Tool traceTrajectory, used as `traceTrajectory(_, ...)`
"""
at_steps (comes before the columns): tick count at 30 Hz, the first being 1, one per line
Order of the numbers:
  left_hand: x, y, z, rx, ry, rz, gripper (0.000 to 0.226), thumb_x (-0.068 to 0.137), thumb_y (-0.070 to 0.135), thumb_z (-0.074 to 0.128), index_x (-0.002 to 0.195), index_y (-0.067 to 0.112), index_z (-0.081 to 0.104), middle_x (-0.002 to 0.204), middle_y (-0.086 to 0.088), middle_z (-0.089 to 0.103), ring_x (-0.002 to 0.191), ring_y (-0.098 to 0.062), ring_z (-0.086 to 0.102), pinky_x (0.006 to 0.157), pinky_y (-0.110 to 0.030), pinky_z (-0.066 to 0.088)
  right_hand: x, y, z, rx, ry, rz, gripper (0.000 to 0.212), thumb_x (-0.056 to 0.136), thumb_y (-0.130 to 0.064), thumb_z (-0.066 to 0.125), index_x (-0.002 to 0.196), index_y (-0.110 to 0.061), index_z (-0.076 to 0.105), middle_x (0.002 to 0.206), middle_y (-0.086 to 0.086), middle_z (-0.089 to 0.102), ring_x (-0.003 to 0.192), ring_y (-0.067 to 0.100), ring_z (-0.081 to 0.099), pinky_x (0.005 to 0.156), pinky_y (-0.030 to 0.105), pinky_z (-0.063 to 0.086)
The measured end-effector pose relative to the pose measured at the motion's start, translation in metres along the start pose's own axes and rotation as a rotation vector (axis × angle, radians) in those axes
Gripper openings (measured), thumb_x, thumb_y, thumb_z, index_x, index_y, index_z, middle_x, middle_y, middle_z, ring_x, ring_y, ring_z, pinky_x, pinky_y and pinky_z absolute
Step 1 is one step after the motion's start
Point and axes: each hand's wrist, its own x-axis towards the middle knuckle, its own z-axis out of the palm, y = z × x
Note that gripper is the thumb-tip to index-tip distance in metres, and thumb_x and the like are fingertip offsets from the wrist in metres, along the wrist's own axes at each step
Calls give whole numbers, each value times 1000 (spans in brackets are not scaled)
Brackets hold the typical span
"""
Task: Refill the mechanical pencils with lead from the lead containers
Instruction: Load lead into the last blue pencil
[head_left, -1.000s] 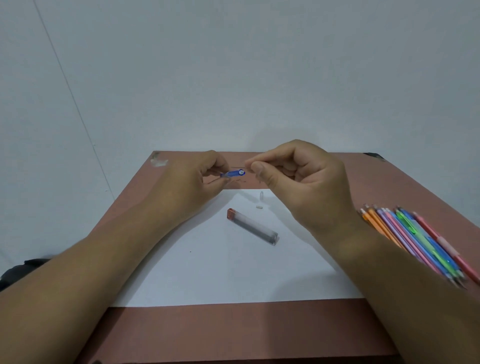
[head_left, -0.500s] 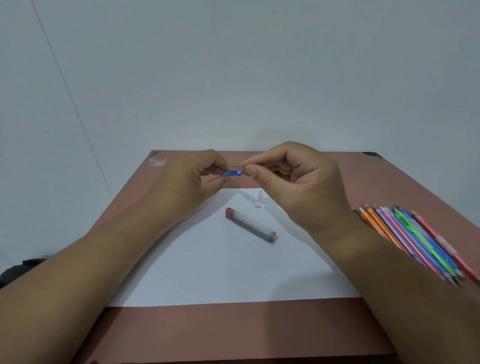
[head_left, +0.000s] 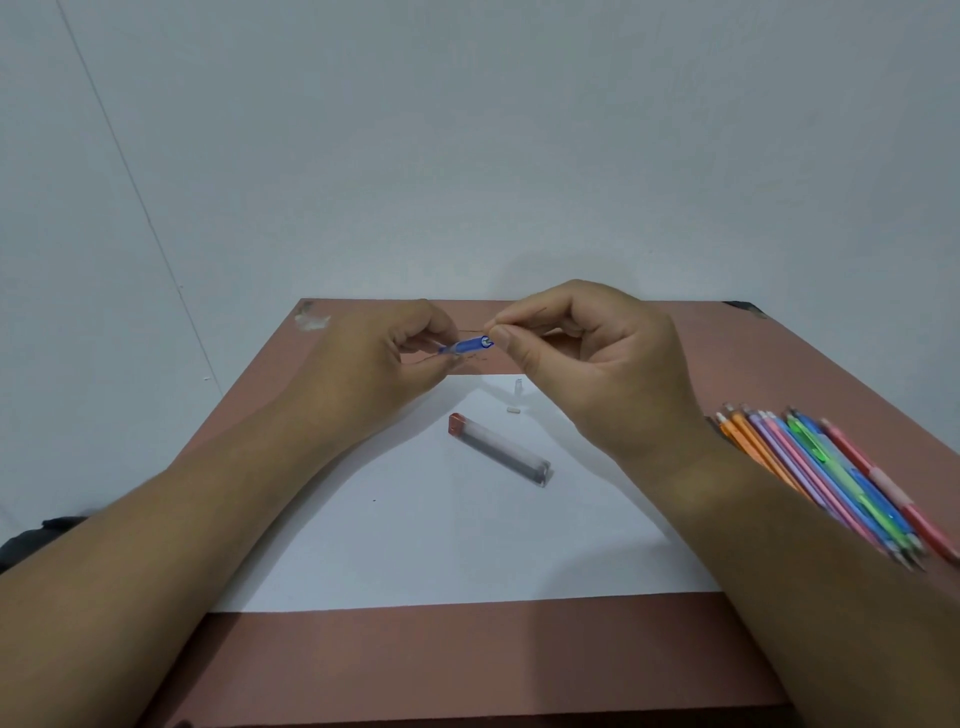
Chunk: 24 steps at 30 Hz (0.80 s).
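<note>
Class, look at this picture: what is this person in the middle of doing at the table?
A person is refilling a blue mechanical pencil. The left hand grips the pencil with its open end toward the right hand, whose thumb and forefinger pinch something thin at that opening, likely a lead, too fine to see clearly. A clear lead container lies on the white paper, with two small white parts beyond it. A bundle of coloured pencils waits at the right.
</note>
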Motion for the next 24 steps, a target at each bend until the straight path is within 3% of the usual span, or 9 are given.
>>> traceTrajectory(17,-1,6,-1,-9,-2,-34,11,86,11,77,93,18,74,88,20,73,86,0,71,81,-38,60,1,-1,0,5,51,0,9,87,-1,78,91,-9,76,87,2,77,83,16,75,77,24,56)
traceTrajectory(24,-1,6,-1,-23,-13,-34,12,86,11,77,95,18,74,91,16,74,87,-3,72,81,-40,60,1,0,0,-10,43,-9,9,86,-1,78,91,-9,76,87,2,77,83,16,75,77,24,56)
